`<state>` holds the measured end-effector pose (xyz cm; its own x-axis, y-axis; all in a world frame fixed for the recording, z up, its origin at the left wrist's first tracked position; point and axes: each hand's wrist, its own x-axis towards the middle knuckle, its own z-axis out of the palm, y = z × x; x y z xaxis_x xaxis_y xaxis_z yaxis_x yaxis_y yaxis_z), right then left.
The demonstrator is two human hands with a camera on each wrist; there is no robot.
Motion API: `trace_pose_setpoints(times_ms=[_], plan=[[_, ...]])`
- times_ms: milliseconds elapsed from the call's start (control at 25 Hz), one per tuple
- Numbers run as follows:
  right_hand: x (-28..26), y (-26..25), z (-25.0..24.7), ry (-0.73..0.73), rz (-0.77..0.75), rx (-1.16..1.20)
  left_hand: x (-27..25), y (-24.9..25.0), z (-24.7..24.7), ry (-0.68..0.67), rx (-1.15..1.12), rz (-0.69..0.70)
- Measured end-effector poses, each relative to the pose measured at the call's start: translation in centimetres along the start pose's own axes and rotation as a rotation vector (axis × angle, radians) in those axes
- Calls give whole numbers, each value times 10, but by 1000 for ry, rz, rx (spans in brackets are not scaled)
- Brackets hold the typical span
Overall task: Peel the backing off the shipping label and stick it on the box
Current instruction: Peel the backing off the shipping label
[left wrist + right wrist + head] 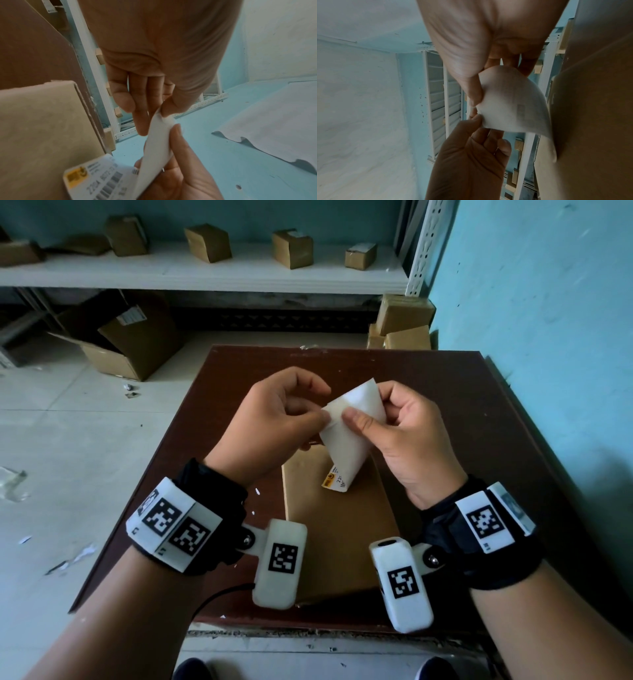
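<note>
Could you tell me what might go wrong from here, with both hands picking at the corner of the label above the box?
1. The shipping label is curled into a cone between the left hand and right hand; once peeled, its sticky side could fold onto itself.
2. Both hands pinch the same small corner, so it may tear or crease rather than separate.
3. The label's lower end hangs close to the box, so freed adhesive might stick crooked.

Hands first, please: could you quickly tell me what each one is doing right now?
Left hand: pinches one corner of the shipping label.
Right hand: thumb and fingers pinch the same label beside it.
</note>
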<state>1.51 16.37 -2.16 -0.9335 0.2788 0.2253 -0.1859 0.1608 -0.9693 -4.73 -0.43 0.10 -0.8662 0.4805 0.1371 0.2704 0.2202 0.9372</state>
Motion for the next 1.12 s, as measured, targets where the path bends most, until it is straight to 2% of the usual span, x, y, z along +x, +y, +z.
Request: trace_pose_setpoints(times_ms=[160, 360, 640, 840, 1120], plan=[[-2, -2, 0, 11, -37, -45, 0, 3, 0, 18, 21, -10], [-3, -3, 2, 73, -93, -84, 3, -4, 7, 3, 54, -105], [0, 0, 1, 121, -25, -32, -1, 1, 8, -54, 6, -48], [-3, -3, 3, 123, -27, -11, 1, -4, 7, 1, 80, 2], [-3, -4, 3, 104, 1, -5, 2, -5, 6, 53, -69, -70]])
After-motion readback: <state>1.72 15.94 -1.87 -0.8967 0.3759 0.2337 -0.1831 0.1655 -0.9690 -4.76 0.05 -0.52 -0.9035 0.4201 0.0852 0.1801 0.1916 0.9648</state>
